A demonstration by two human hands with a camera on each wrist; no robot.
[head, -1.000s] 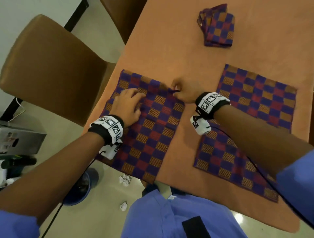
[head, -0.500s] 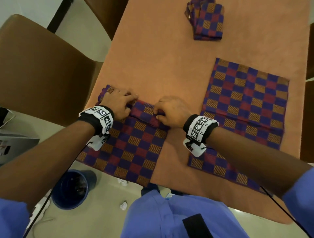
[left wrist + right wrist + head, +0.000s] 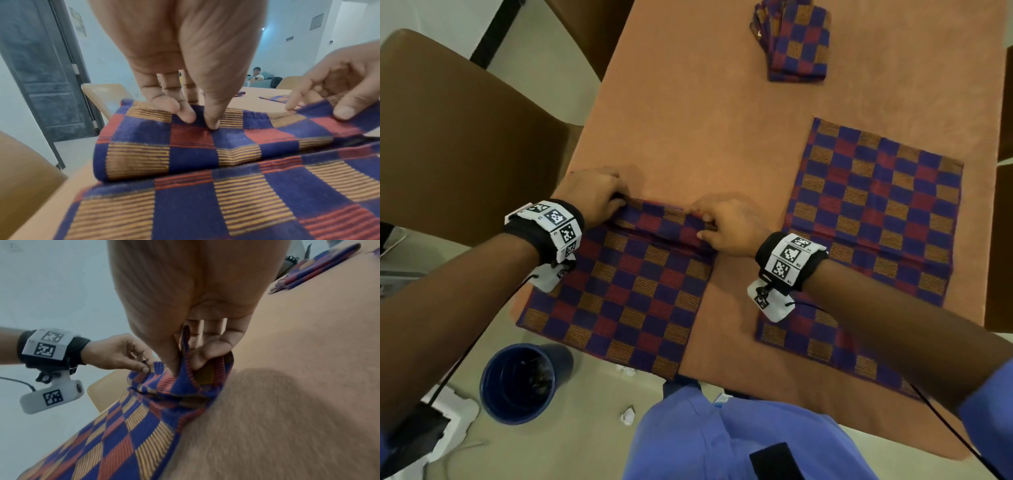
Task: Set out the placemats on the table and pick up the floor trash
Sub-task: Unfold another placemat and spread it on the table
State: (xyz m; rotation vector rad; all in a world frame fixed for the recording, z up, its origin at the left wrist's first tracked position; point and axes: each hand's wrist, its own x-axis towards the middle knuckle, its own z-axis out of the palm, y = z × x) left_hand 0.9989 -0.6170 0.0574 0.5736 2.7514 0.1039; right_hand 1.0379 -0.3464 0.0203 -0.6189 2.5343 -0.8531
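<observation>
A blue, red and orange checked placemat (image 3: 626, 294) lies at the near left corner of the orange table (image 3: 705, 130), its near part hanging over the edge. Its far edge is folded back. My left hand (image 3: 599, 197) pinches that fold at its left end, thumb and fingers (image 3: 186, 113) on the cloth (image 3: 185, 154). My right hand (image 3: 726, 224) pinches the fold's right end (image 3: 185, 374). A second placemat (image 3: 873, 236) lies flat to the right. Crumpled paper trash (image 3: 627, 414) lies on the floor.
A folded stack of placemats (image 3: 796, 41) sits at the table's far side. Brown chairs (image 3: 458, 137) stand to the left. On the floor stand a dark blue bin (image 3: 517, 383) and, near the table edge, another paper scrap (image 3: 625, 370).
Both hands slid back toward me along the left placemat, then took hold of its far edge, which now lies folded over. The view has shifted up the table.
</observation>
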